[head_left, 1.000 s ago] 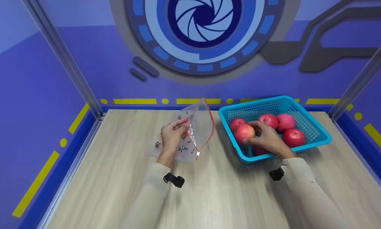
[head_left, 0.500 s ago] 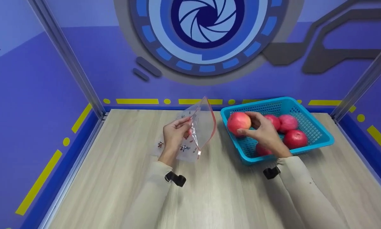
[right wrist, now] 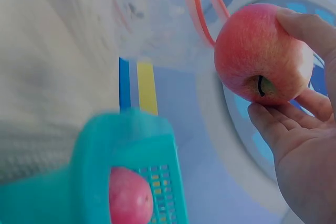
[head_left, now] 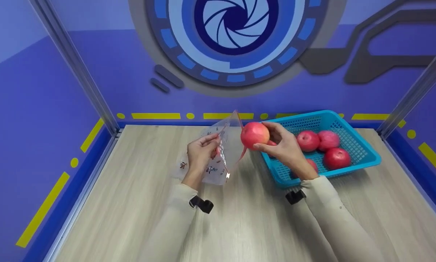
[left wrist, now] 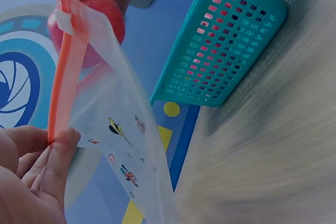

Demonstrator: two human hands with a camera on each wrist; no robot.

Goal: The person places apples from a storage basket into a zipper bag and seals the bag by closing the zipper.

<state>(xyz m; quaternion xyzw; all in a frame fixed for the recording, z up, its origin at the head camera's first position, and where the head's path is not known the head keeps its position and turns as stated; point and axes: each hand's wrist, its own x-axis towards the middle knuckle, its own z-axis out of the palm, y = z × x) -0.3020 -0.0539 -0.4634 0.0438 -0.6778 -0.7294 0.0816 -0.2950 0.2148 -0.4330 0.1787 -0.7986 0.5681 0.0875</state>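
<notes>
My left hand (head_left: 202, 151) pinches the red-edged opening of a clear printed zip bag (head_left: 232, 145), which gapes toward the right. In the left wrist view thumb and fingers squeeze the bag's orange zip strip (left wrist: 62, 85), with a white slider near its end. My right hand (head_left: 285, 147) holds a red apple (head_left: 254, 135) between thumb and fingers, right at the bag's mouth. The right wrist view shows the apple (right wrist: 262, 53) with its dark stem, close to the red zip edge (right wrist: 197, 11).
A turquoise basket (head_left: 363, 154) stands at the right on the wooden table (head_left: 239, 225), holding several red apples (head_left: 337, 158). Blue printed panels (head_left: 94, 80) with metal corner posts (head_left: 83, 76) border the table at the back and sides.
My right hand has lifted the apple out of the basket and carried it left to the bag's mouth. The left hand keeps its hold on the bag in about the same place.
</notes>
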